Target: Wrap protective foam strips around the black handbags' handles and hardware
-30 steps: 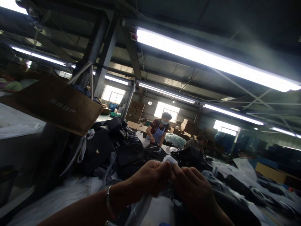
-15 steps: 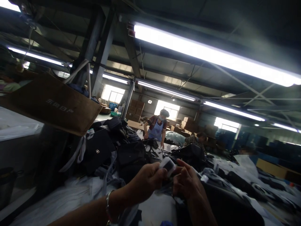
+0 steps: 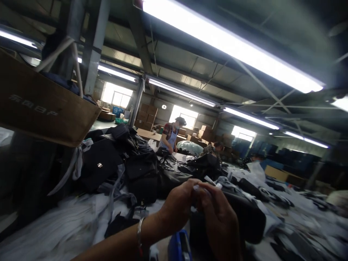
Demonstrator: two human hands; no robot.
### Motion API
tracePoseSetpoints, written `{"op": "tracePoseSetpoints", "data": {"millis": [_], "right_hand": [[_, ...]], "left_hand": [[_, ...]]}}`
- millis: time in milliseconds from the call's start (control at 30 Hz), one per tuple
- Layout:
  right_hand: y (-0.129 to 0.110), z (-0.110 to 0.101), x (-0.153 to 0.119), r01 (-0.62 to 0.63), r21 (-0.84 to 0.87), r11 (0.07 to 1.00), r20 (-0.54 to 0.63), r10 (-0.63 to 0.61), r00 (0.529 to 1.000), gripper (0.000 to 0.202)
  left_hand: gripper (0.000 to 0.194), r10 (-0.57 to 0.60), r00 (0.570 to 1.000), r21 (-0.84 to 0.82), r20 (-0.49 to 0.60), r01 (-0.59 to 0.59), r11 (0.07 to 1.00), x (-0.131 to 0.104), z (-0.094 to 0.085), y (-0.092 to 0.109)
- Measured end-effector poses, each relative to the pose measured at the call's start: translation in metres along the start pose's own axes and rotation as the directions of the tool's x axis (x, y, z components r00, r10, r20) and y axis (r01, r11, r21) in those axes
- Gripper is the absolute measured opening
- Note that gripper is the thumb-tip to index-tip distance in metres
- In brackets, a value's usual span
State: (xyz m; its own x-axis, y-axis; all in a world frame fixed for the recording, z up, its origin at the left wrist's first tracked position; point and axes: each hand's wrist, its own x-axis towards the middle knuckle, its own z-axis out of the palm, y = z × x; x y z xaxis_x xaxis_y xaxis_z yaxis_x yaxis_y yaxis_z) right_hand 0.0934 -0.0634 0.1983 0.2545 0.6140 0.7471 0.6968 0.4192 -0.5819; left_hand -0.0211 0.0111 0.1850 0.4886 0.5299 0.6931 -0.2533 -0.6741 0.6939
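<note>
My left hand (image 3: 176, 203) and my right hand (image 3: 219, 214) meet in front of me, fingers closed and pressed together. Between the fingertips is a small whitish piece (image 3: 207, 191), mostly covered, its kind hard to make out. A bracelet circles my left wrist. Under my hands, a blue object (image 3: 179, 246) with a dark opening lies at the lower edge of the view. Beside and behind my right hand is a smooth black bag (image 3: 246, 214).
Black bags (image 3: 141, 174) with grey straps pile up ahead and left. Clear plastic wrapping (image 3: 73, 224) spreads at lower left. A brown paper bag (image 3: 49, 108) hangs at left by a pillar. Across the table stands a co-worker (image 3: 171, 137) in an apron; others sit farther right.
My view has swung right and down. The whitish piece, earlier plainly showing a dark patch, is now largely hidden by my fingers as my hands came together. The blue object shows more.
</note>
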Motion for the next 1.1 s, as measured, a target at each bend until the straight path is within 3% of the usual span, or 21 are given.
{"op": "tracePoseSetpoints", "data": {"millis": [100, 167, 333, 433, 500, 567, 667, 733, 767, 800, 867, 933, 1000, 1100], "right_hand": [[0.007, 0.014, -0.015, 0.019, -0.035, 0.999, -0.252, -0.027, 0.967, 0.025], [0.011, 0.026, -0.024, -0.018, -0.023, 1.000, -0.360, 0.009, 0.933, 0.026], [0.012, 0.053, -0.035, -0.154, 0.051, 0.987, -0.413, 0.161, 0.896, 0.032], [0.014, 0.061, -0.039, -0.178, 0.095, 0.979, -0.354, 0.201, 0.913, 0.035], [0.017, 0.058, -0.041, -0.143, 0.106, 0.984, -0.295, 0.168, 0.941, 0.037], [0.021, 0.049, -0.041, -0.125, 0.078, 0.989, -0.212, 0.139, 0.967, 0.037], [0.026, 0.023, -0.033, -0.192, -0.010, 0.981, -0.005, 0.192, 0.981, 0.035], [0.028, 0.003, -0.024, -0.228, -0.104, 0.968, 0.155, 0.243, 0.958, 0.032], [0.029, -0.005, -0.021, -0.225, -0.159, 0.961, 0.225, 0.257, 0.940, 0.029], [0.030, -0.011, -0.018, -0.213, -0.210, 0.954, 0.289, 0.268, 0.919, 0.026], [0.031, -0.018, -0.016, -0.204, -0.263, 0.943, 0.384, 0.296, 0.875, 0.021], [0.031, -0.016, -0.022, -0.260, -0.211, 0.942, 0.430, 0.328, 0.841, 0.023], [0.029, -0.008, -0.035, -0.364, -0.085, 0.928, 0.396, 0.366, 0.842, 0.032], [0.021, 0.010, -0.060, -0.479, 0.124, 0.869, 0.228, 0.445, 0.866, 0.044]], "left_hand": [[0.037, -0.180, 0.983, -0.247, 0.035, 0.183, 0.952, -0.004, 0.010, 0.002], [0.043, -0.259, 0.963, -0.337, 0.072, 0.268, 0.903, -0.009, 0.013, -0.002], [0.046, -0.305, 0.952, -0.531, -0.013, 0.252, 0.809, -0.016, 0.023, -0.016], [0.041, -0.328, 0.941, -0.588, -0.078, 0.222, 0.778, -0.016, 0.027, -0.022], [0.039, -0.323, 0.940, -0.541, -0.110, 0.216, 0.812, -0.016, 0.026, -0.026], [0.038, -0.303, 0.946, -0.440, -0.120, 0.223, 0.870, -0.016, 0.020, -0.029], [0.036, -0.257, 0.964, -0.187, -0.060, 0.242, 0.952, -0.017, 0.006, -0.032], [0.028, -0.212, 0.975, 0.096, 0.065, 0.205, 0.974, -0.015, -0.005, -0.032], [0.022, -0.175, 0.970, 0.253, 0.169, 0.129, 0.959, -0.014, -0.010, -0.032], [0.016, -0.135, 0.948, 0.388, 0.287, 0.014, 0.922, -0.012, -0.015, -0.031], [0.016, -0.058, 0.866, 0.539, 0.497, -0.255, 0.803, -0.009, -0.023, -0.030], [0.018, -0.024, 0.806, 0.562, 0.591, -0.390, 0.730, -0.009, -0.028, -0.028], [0.012, -0.052, 0.825, 0.524, 0.562, -0.307, 0.795, -0.015, -0.032, -0.028], [0.025, -0.189, 0.886, 0.237, 0.424, 0.093, 0.967, -0.035, -0.030, -0.029]]}}
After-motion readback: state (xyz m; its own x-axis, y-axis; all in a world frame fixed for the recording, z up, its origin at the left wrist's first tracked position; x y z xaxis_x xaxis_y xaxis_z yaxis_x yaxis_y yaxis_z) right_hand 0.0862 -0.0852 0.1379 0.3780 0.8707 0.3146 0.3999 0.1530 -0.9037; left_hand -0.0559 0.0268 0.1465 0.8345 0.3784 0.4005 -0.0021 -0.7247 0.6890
